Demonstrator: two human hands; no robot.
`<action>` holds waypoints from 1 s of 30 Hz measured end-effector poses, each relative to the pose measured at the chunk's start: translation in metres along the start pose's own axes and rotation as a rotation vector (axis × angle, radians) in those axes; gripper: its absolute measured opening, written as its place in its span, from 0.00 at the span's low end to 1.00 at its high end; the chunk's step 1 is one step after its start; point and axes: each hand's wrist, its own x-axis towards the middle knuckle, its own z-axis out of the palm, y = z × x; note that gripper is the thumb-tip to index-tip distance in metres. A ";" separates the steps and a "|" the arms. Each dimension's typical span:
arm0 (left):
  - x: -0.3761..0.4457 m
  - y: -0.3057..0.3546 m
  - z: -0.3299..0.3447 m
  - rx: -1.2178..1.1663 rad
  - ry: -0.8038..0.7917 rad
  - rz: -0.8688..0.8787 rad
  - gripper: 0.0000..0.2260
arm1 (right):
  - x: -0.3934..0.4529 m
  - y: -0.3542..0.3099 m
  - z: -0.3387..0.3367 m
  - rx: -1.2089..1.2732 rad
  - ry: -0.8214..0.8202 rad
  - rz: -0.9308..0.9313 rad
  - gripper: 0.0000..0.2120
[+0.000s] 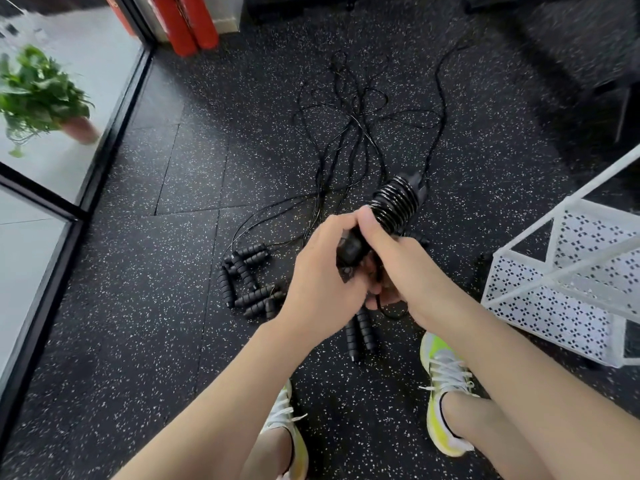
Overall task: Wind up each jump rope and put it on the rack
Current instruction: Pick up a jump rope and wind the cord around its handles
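Both hands hold one black jump rope in front of me, its cord coiled tightly round the paired handles. My left hand grips the lower end of the handles. My right hand grips them just below the coil, thumb on top. A free length of cord runs from the top of the bundle out onto the floor. Several other black ribbed handles lie on the floor to the left, and two more handles lie below my hands. Their loose cords tangle farther out. The white perforated rack stands at the right.
Black speckled rubber floor all round. A glass wall with a black frame runs along the left, a potted plant behind it. Red cylinders stand at the top. My feet in yellow-white shoes are below.
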 end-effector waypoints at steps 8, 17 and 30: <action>0.009 -0.002 -0.008 -0.446 -0.074 -0.214 0.20 | 0.006 -0.005 -0.020 -0.018 -0.135 -0.048 0.26; 0.012 -0.002 -0.009 0.097 0.023 -0.281 0.35 | 0.003 -0.006 -0.021 -0.272 -0.035 -0.159 0.06; 0.013 0.001 -0.023 0.020 0.129 -0.293 0.30 | -0.010 -0.015 -0.024 -0.734 0.091 -0.627 0.13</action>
